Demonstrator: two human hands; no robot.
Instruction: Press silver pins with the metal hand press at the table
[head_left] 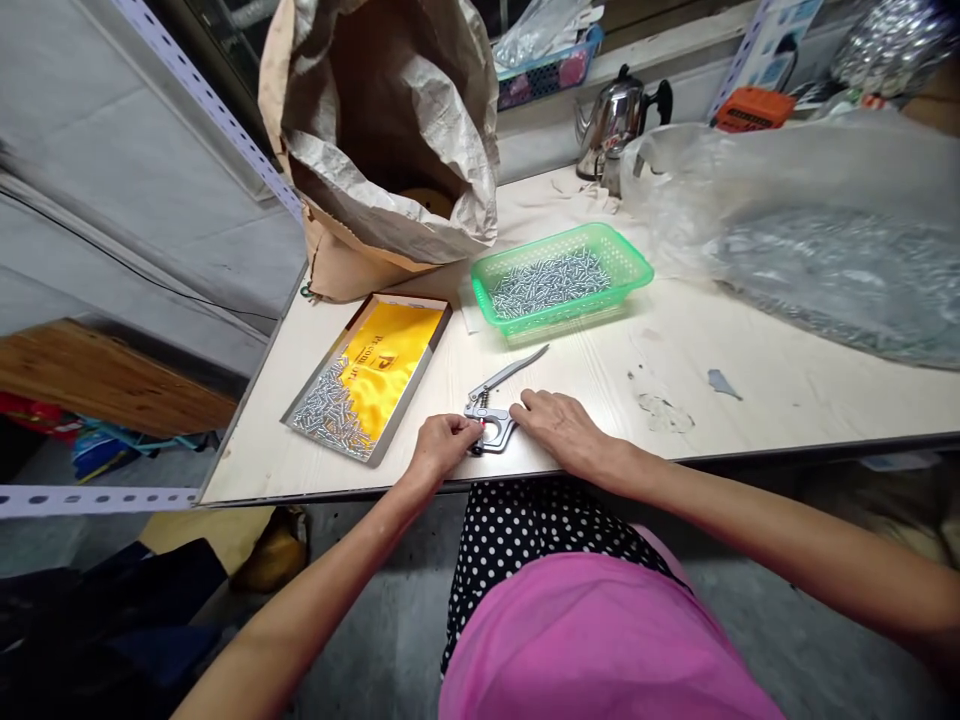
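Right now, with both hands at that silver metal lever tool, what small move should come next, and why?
Probably ease the left hand back from the silver metal lever tool before any squeeze: the fingertips sit by the red-lit spot, while the long curved grey handle looks open.

At centre the lever tool point(491, 412) looks smooth metal; above it, the basket point(566, 310) is glossy plastic; upper left, the sack point(375, 190) looks crinkled, matt paper
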